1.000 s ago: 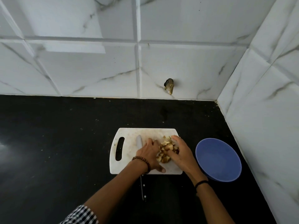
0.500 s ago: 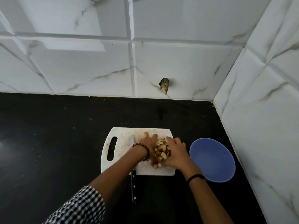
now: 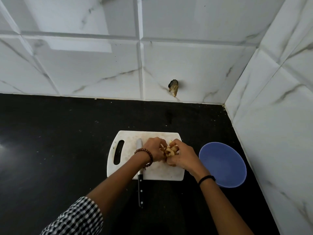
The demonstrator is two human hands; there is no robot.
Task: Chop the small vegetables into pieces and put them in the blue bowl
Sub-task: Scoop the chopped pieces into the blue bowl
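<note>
On the black worktop (image 3: 50, 150), over the white chopping board (image 3: 128, 138) beside the blue bowl (image 3: 223, 165), the left hand (image 3: 153, 150) and right hand (image 3: 182, 156) cup a heap of chopped vegetable pieces (image 3: 170, 149), which may spill between loose palms in transit.

A home kitchen corner: a black stone countertop (image 3: 50, 141) meets white marble-look wall tiles (image 3: 84, 65), with a white cutting board (image 3: 128, 138) and knife (image 3: 140, 189) near the front.
</note>
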